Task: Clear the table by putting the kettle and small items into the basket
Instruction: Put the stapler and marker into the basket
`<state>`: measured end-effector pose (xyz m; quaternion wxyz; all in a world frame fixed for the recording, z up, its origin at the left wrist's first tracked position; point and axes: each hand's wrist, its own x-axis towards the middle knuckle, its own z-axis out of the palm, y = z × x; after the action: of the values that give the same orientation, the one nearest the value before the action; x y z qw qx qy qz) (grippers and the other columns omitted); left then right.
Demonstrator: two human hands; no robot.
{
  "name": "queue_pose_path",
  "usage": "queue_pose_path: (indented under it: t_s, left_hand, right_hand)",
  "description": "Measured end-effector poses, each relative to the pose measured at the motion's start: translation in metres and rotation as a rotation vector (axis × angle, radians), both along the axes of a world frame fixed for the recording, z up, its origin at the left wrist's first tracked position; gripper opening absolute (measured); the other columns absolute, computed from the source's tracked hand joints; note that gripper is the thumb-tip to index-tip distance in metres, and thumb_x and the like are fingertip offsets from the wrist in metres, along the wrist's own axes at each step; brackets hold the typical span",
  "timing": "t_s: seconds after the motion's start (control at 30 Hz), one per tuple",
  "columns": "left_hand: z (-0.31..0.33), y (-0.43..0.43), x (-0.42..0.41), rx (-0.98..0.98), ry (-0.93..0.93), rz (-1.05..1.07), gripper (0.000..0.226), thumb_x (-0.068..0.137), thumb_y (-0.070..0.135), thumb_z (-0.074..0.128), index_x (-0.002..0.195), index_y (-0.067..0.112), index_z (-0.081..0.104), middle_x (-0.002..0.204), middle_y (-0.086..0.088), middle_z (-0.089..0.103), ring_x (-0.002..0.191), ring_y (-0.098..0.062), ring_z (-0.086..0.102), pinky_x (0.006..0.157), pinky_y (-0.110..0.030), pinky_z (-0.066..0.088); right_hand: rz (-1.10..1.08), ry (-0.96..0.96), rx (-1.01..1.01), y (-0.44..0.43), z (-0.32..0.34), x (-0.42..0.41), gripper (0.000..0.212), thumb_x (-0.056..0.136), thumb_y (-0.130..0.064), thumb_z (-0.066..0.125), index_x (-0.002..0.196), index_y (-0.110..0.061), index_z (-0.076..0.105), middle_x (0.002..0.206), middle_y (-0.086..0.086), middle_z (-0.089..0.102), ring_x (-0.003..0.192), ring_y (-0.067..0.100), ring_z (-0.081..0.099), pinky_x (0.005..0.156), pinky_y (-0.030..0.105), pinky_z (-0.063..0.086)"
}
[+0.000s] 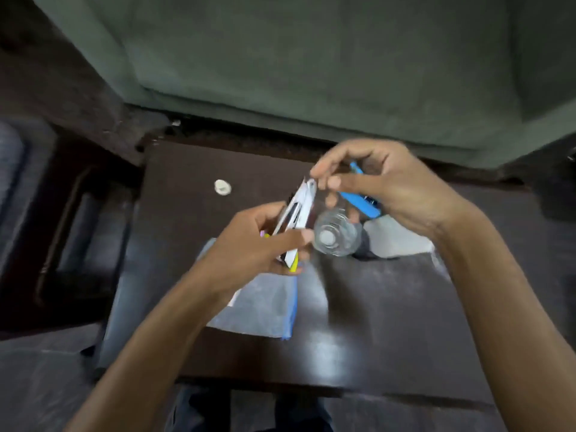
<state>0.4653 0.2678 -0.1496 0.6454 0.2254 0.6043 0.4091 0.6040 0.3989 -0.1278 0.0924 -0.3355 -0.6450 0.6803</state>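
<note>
Dark wooden table (pixel 389 307) bears clear plastic bottle (pixel 335 236) and small white cap (pixel 222 187); left hand (pixel 249 247) grips flat white packets (pixel 297 210), right hand (pixel 383 185) pinches them; much seems left.

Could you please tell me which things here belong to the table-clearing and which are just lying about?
Job: white packet, gripped by left hand, pinched by right hand; blue item; clear bottle; small white cap; zip bag.
Just there: dark table; green sofa.

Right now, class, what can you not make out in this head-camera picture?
Head view:
Kettle, basket: not in view.
White packet: blurred, print unreadable; left hand covers its lower end.
Blue item: right hand hides most.
Small white round thing: too small to name.
</note>
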Motion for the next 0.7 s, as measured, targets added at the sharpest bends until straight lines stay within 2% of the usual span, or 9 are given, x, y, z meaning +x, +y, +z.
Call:
queue_pose_path:
  t_s: [0.07,0.13,0.2,0.27,0.37,0.47,0.53,0.6,0.7]
  left_hand:
    - [0.003,-0.021,-0.035,0.006,0.084,0.018,0.019,0.08,0.005,0.068,0.099,0.004,0.065,0.077,-0.007,0.063,0.062,-0.011,0.063,0.06,-0.027,0.058]
    - [0.007,-0.045,-0.071,0.02,0.159,0.087,0.018,0.079,0.003,0.069,0.093,0.013,0.068,0.074,-0.007,0.064,0.061,-0.013,0.06,0.057,-0.023,0.054]
    - [0.011,-0.068,-0.104,0.019,0.195,0.172,0.03,0.077,0.002,0.071,0.095,0.025,0.069,0.072,0.0,0.066,0.062,-0.012,0.061,0.058,-0.026,0.054]
    - [0.013,-0.09,-0.134,0.034,0.258,0.238,0.035,0.073,0.002,0.075,0.096,0.027,0.069,0.069,0.006,0.068,0.062,-0.01,0.062,0.059,-0.03,0.054]
    - [0.016,-0.114,-0.175,0.066,0.265,0.368,0.036,0.071,-0.002,0.074,0.083,0.031,0.069,0.065,0.0,0.066,0.057,-0.01,0.059,0.052,-0.024,0.051]
    - [0.017,-0.134,-0.212,0.07,0.245,0.48,0.033,0.072,-0.001,0.072,0.085,0.029,0.068,0.06,0.0,0.066,0.053,-0.008,0.059,0.049,-0.02,0.05]
    - [0.017,-0.145,-0.233,0.064,0.242,0.592,0.031,0.073,0.0,0.072,0.094,0.022,0.069,0.064,0.003,0.069,0.058,-0.01,0.064,0.056,-0.023,0.055]
    - [0.018,-0.154,-0.253,0.071,0.24,0.737,0.037,0.076,0.001,0.069,0.11,0.014,0.065,0.078,0.001,0.071,0.071,-0.012,0.068,0.067,-0.025,0.057]
    - [0.027,-0.165,-0.281,0.13,0.279,0.926,0.031,0.09,0.014,0.056,0.119,0.022,0.053,0.101,0.014,0.064,0.088,0.009,0.062,0.08,-0.009,0.049]
  right_hand:
    - [0.126,-0.038,0.01,-0.015,0.001,-0.041,0.016,0.085,0.0,0.059,0.087,-0.013,0.066,0.079,0.006,0.064,0.06,0.011,0.056,0.045,0.025,0.043]
    - [0.217,-0.091,0.031,-0.029,0.002,-0.084,0.009,0.085,-0.006,0.061,0.091,-0.011,0.066,0.069,-0.01,0.063,0.052,0.007,0.051,0.039,0.021,0.039]
    - [0.294,-0.129,0.041,-0.041,0.002,-0.123,0.013,0.081,-0.011,0.066,0.093,-0.008,0.066,0.073,-0.006,0.064,0.047,0.007,0.048,0.036,0.02,0.036]
    - [0.337,-0.157,0.076,-0.054,0.0,-0.164,0.017,0.077,-0.013,0.071,0.092,-0.009,0.067,0.076,-0.001,0.063,0.047,0.01,0.048,0.036,0.021,0.036]
    - [0.39,-0.16,0.098,-0.071,-0.003,-0.222,0.016,0.075,-0.013,0.073,0.09,-0.007,0.069,0.057,-0.009,0.061,0.045,0.01,0.049,0.036,0.021,0.036]
    - [0.397,-0.129,0.028,-0.087,-0.002,-0.277,0.016,0.076,-0.006,0.071,0.091,-0.002,0.069,0.047,-0.008,0.059,0.039,0.006,0.048,0.034,0.018,0.036]
    - [0.384,-0.101,0.0,-0.097,0.0,-0.311,0.014,0.074,-0.004,0.072,0.087,-0.002,0.069,0.046,-0.003,0.057,0.037,0.008,0.046,0.033,0.016,0.034]
    - [0.336,-0.062,-0.006,-0.105,0.002,-0.342,0.01,0.071,-0.004,0.073,0.081,-0.004,0.071,0.047,0.006,0.054,0.038,0.013,0.043,0.033,0.016,0.033]
    - [0.228,-0.002,0.095,-0.11,0.003,-0.385,0.007,0.072,-0.003,0.074,0.078,-0.005,0.071,0.048,0.006,0.052,0.039,0.013,0.041,0.033,0.016,0.031]
